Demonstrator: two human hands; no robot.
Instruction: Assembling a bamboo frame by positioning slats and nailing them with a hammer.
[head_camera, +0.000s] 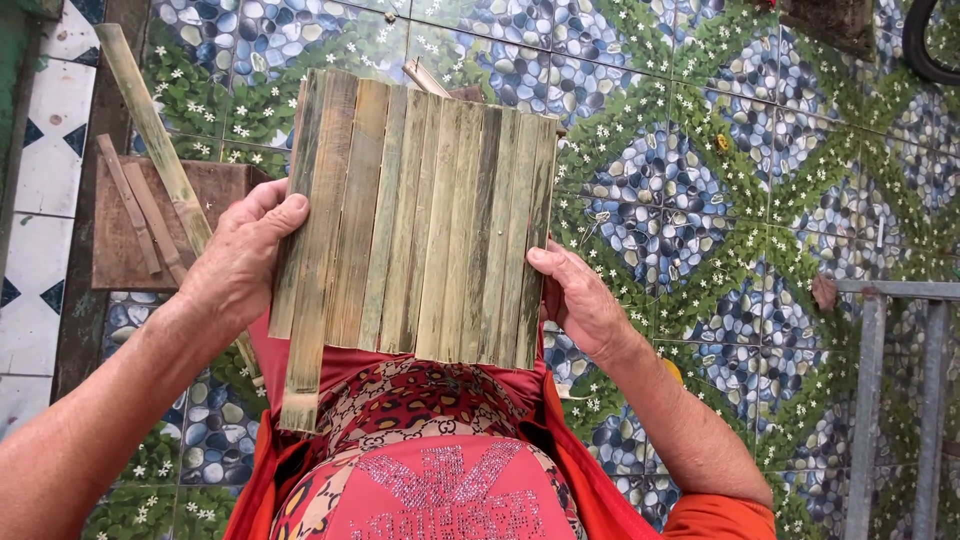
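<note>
Nearest to us, over our lap in its red patterned cloth (440, 440), we hold a panel of flat bamboo slats (415, 215) upright between both hands. Our left hand (240, 265) is closed on the panel's left edge, thumb across the front of the outer slats; our right hand (580, 300) is curled round the lower right edge, thumb on the face, fingers hidden behind. The slats lie side by side, touching, but the leftmost one hangs lower than the rest, so we judge the work to be at the stage of lining up and checking the panel. A next move would call for a steady hold on both sides so the slats do not slide apart.

Farther out, a long bamboo strip (150, 130) lies over a brown wooden board (200, 225) carrying two short sticks (140, 205), near our left hand. A metal frame (900, 380) stands to the right, well apart. The tiled floor (700, 180) beyond leaves open room ahead.
</note>
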